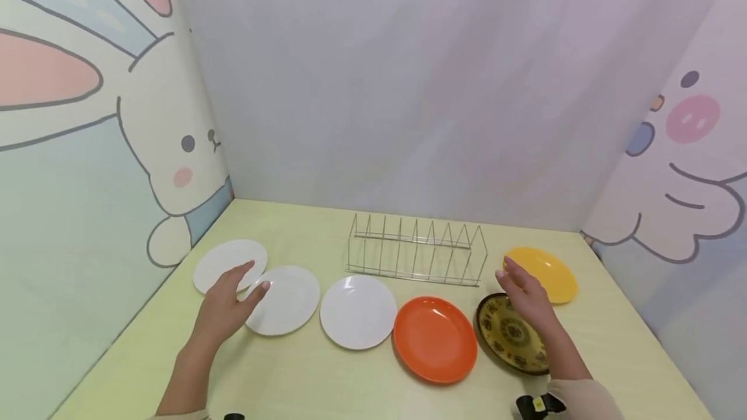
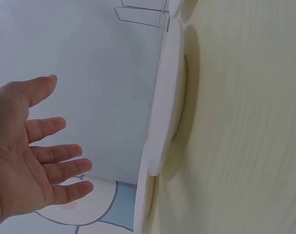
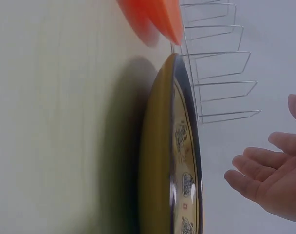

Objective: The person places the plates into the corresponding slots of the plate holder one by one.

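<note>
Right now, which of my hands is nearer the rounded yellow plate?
Right: your right hand hovers by the yellow plate, at its left edge; your left hand is far to the left.

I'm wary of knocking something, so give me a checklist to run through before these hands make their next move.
1. Hands free: ok; the bare left hand and bare right hand hold nothing.
2. Slotted silver wire rack upright, with no plate in it: ok.
3. Glossy round orange plate flat on the pale yellow tabletop: ok.
4. Leftmost round white plate apart from the round white plate beside it: cannot tell; one partly hides the other in the left wrist view.
5. Round dark-rimmed patterned plate unobscured in the head view: not ok; the bare right hand covers part.
</note>
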### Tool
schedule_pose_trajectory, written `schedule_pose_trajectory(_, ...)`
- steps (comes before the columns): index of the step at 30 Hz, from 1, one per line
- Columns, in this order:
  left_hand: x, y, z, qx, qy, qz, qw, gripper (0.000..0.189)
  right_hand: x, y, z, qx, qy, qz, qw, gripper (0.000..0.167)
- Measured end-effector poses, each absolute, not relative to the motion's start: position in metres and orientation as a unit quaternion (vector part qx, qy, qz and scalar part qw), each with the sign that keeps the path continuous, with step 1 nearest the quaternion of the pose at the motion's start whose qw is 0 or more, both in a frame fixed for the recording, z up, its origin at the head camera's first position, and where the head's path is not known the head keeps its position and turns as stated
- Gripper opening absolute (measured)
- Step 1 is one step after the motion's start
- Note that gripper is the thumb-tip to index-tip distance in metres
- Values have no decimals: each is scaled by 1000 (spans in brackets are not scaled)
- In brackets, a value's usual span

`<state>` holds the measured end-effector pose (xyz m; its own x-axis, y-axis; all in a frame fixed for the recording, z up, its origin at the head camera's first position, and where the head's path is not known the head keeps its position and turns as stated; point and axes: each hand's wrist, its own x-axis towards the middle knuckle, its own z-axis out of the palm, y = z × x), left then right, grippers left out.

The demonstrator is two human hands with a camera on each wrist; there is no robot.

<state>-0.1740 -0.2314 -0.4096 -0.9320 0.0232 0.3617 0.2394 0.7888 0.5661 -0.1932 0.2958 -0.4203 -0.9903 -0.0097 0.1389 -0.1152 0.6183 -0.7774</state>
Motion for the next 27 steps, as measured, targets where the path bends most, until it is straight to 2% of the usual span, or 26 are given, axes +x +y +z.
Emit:
schedule_pose_trajectory(10,-184,-238,-408,-50,-926,-346,142,52,-210,276,-419,-33,-834,548,55,65)
schedule_pose_trajectory(20,-203,-251,-404,3,-922,-374,100,58,-236,266,-408,-84,-765,631,100,57)
schedule_pose_trajectory(27,-202,-262,-410,50,-913,-400,61,62,-252,264,-418,-114,-742,654,92,55)
